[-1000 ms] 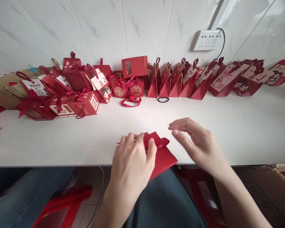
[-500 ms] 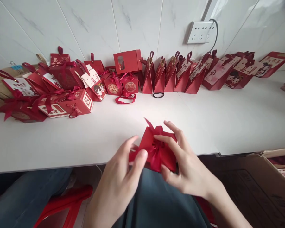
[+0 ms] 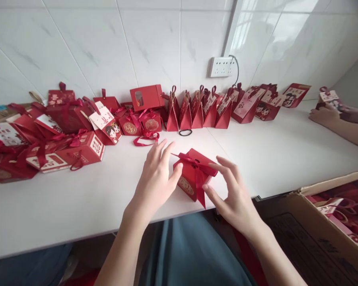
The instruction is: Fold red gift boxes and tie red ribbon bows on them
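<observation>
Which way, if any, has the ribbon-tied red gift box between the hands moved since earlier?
Yes, away from the person: the gift box extended past the white table's front edge; now it appears wholly behind that edge.

A smooth white bench (image 3: 265,155) carries everything, a thin seam crossing its top just right of the black loop (image 3: 185,132). Close behind the black loop stand five red wedge-shaped boxes (image 3: 197,117) in a row; farther right of it come a pink-fronted box (image 3: 248,106), a box with cartoon faces (image 3: 266,111) and others. Just left of it lies a red ribbon loop (image 3: 155,137), then, farther left, a long box with white panels (image 3: 80,150). Nearer the front edge than the black loop sits a ribbon-tied red box (image 3: 191,174)
</observation>
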The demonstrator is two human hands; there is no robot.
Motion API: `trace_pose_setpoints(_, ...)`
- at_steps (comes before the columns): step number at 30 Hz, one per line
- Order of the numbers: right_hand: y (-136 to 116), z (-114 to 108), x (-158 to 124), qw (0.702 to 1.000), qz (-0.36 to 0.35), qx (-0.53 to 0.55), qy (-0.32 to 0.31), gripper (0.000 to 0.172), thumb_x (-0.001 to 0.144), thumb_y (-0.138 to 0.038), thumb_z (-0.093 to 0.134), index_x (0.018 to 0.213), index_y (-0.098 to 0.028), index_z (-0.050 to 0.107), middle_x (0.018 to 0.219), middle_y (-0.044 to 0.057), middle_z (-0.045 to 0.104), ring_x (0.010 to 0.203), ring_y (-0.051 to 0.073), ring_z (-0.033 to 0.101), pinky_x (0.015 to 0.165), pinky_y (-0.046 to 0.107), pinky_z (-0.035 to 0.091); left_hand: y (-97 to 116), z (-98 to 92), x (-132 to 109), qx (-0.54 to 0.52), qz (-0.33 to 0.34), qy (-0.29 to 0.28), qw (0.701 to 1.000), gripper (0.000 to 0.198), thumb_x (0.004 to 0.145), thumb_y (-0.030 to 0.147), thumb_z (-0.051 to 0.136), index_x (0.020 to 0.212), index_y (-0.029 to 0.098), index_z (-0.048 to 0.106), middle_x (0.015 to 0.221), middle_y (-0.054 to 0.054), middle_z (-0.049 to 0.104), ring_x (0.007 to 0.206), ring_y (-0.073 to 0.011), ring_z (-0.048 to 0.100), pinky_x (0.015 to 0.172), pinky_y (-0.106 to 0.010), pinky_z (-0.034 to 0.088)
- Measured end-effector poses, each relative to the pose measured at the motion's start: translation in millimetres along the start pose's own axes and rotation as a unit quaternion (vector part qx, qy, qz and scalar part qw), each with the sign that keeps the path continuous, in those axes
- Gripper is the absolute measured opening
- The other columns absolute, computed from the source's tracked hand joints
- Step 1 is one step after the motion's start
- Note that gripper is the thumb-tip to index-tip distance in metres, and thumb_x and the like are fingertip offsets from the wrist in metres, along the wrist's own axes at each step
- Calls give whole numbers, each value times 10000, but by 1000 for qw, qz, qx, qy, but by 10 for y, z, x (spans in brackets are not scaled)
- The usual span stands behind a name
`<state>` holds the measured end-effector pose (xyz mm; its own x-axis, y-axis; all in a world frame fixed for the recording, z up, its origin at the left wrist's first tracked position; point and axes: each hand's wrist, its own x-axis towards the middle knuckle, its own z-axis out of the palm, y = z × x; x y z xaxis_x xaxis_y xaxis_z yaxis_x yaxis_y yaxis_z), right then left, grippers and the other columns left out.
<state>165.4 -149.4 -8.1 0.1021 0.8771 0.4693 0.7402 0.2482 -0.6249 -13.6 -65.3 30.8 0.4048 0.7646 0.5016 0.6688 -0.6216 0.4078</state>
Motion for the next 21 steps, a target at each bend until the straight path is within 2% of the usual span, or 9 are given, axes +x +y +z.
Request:
trace_pose_setpoints(2, 37, 31, 15, 999, 9, 30, -21, 329, 929, -388, 487, 1225, -247, 461, 1354, 148, 392, 1298, 288, 449, 977, 474, 498, -60, 83, 53, 19, 4, -36, 999, 318, 900, 247, 486, 1214, 201, 512, 1293, -100, 560, 1269, -263, 485, 1045, -455, 426)
trace_pose_setpoints(4, 82, 40, 31, 997, 16, 62, -42, 263, 951, -341, 441, 1195, -251, 482, 1360, 141, 391, 1252, 262, 497, 966, 448, 509, -84, 112, 4, 11, 12, -44, 999, 168, 914, 229, 465, 1047, 209, 566, 1082, -58, 637, 1034, -208, 624, 899, -370, 514)
trace_pose_setpoints(6, 134, 34, 52, 993, 16, 96, -63, 227, 966, -309, 406, 1163, -256, 506, 1380, 129, 391, 1248, 243, 501, 990, 434, 490, -77, 115, -111, -12, 19, -22, 999, 112, 925, 214, 451, 917, 210, 563, 936, -27, 627, 834, -152, 646, 739, -284, 533)
trace_pose_setpoints(8, 188, 28, 89, 987, 13, 140, -76, 208, 975, -315, 398, 1120, -254, 534, 1395, 115, 411, 1283, 236, 469, 1026, 428, 458, -38, 114, -254, -32, 34, 19, 999, 100, 920, 198, 472, 856, 211, 548, 898, -21, 593, 786, -128, 631, 671, -238, 522)
trace_pose_setpoints(10, 234, 30, 141, 979, 15, 187, -86, 213, 982, -341, 393, 1064, -242, 563, 1403, 107, 438, 1312, 234, 444, 1041, 421, 440, 24, 122, -393, -36, 64, 57, 996, 64, 894, 177, 527, 845, 210, 553, 936, -36, 570, 846, -130, 622, 689, -222, 525)
trace_pose_setpoints(13, 244, 30, 197, 971, 14, 218, -100, 249, 983, -376, 391, 1022, -228, 587, 1398, 111, 469, 1310, 237, 453, 1029, 412, 444, 125, 152, -543, -18, 126, 76, 989, 105, 829, 114, 612, 843, 207, 565, 1017, -61, 582, 1012, -179, 598, 828, -274, 530)
trace_pose_setpoints(16, 134, -24, 152, 986, -3, 163, -41, 235, 970, -362, 420, 1051, -223, 592, 1364, 124, 490, 1293, 250, 466, 1007, 425, 453, 182, 188, -594, -17, 180, 83, 980, 176, 775, 62, 658, 807, 199, 551, 968, -48, 655, 1037, -207, 598, 914, -355, 498)
trace_pose_setpoints(19, -70, -119, 26, 991, -88, 86, 51, 193, 905, -258, 522, 1074, -189, 582, 1295, 148, 508, 1237, 255, 500, 983, 416, 469, 190, 196, -586, -48, 209, 96, 972, 181, 760, 47, 669, 774, 186, 553, 916, -34, 705, 973, -203, 625, 903, -378, 478)
trace_pose_setpoints(21, -196, -154, -48, 983, -175, 57, 27, 246, 849, -168, 549, 1093, -164, 577, 1222, 147, 549, 1191, 244, 531, 1016, 429, 446, 176, 170, -583, -74, 220, 91, 968, 169, 754, 43, 654, 765, 184, 562, 872, -24, 716, 934, -199, 635, 909, -393, 460)
